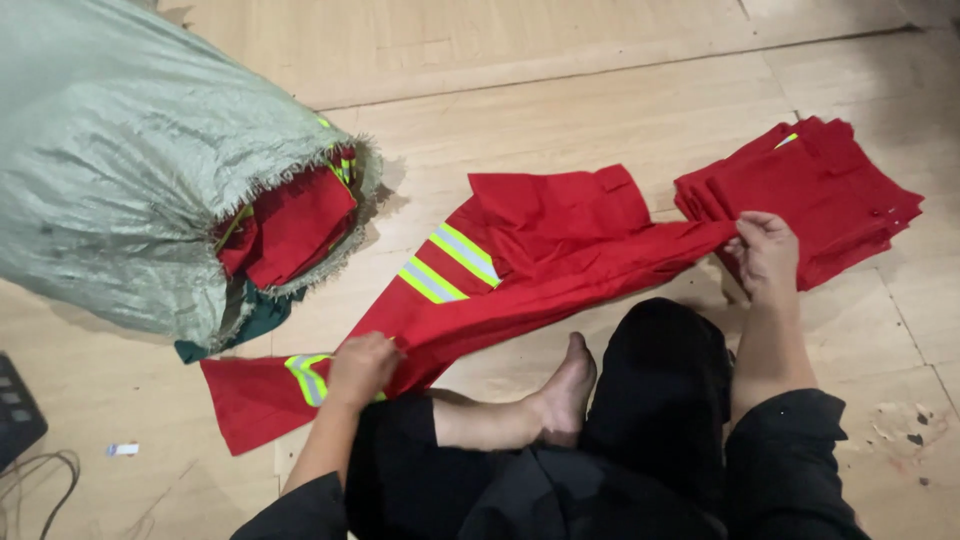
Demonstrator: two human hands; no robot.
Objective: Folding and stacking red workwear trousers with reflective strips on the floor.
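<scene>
A red work garment (pixel 520 270) with yellow and grey reflective stripes lies stretched across the floor in front of me. My left hand (pixel 360 368) is closed on its lower end by a striped band. My right hand (pixel 765 250) grips the other end, beside a stack of folded red garments (pixel 810 190). I sit on the floor with my legs crossed, one bare foot (pixel 565 395) just below the cloth.
A large grey-green woven sack (pixel 130 170) lies on its side at the left, its frayed mouth showing more red garments (pixel 295 230) and a dark green one. A dark device with a cable (pixel 20 420) sits at the left edge. The floor is pale tile (pixel 560 110).
</scene>
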